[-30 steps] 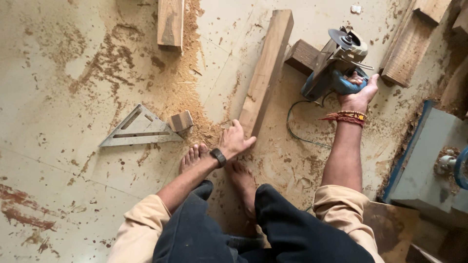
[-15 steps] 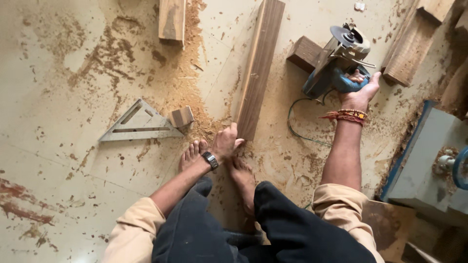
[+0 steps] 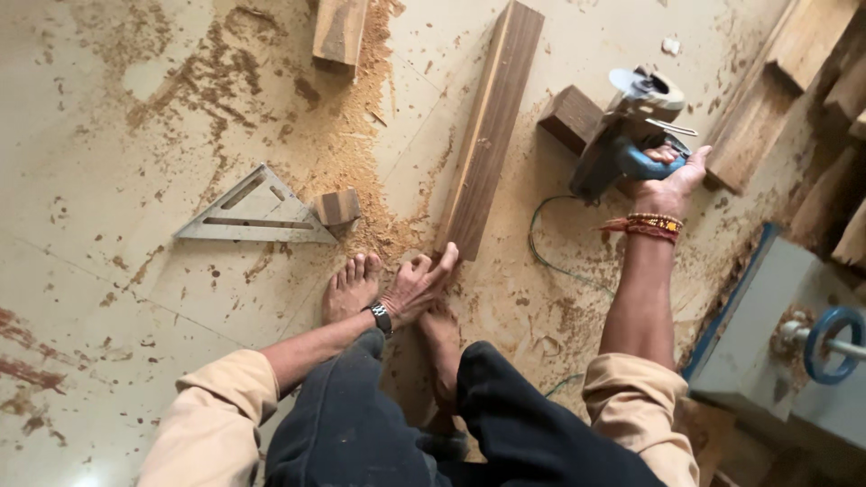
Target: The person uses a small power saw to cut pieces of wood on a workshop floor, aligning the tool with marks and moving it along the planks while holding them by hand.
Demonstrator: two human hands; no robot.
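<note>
A long dark wooden plank [image 3: 492, 126] lies on the sawdust-covered floor, running away from me. My left hand [image 3: 417, 287], with a wristwatch, touches the plank's near end with its fingertips, just above my bare feet [image 3: 354, 285]. My right hand [image 3: 667, 180], wearing thread bracelets, grips the blue handle of a circular saw [image 3: 631, 126] held to the right of the plank. The saw's cord [image 3: 541, 243] trails over the floor.
A metal triangular square [image 3: 253, 212] lies at left beside a small wood block [image 3: 338, 206]. Another block [image 3: 570, 117] sits by the saw. More timber lies at the top [image 3: 341, 29] and upper right [image 3: 776, 81]. A grey machine with a blue handwheel [image 3: 834, 343] stands at right.
The plank has swung from a tilt to lie straighter, pointing away from me. My left hand has slid to its near end, with fingers now at the end face. The saw hand barely moved.
</note>
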